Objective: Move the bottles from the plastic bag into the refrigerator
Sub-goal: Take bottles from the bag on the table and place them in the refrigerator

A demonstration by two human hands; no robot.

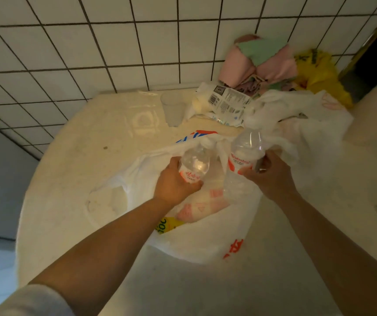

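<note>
White plastic bag [205,242] with red print; 2 clear, red-labelled bottles [244,160].

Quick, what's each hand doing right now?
Left hand: grips a clear bottle.
Right hand: grips another clear bottle.

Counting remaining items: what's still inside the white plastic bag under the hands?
Through the white plastic bag, red-and-pink labelled packages and a yellow-labelled item show. Each hand grips a bottle above the opening. How many bottles remain is hidden by the plastic and arms.
</note>
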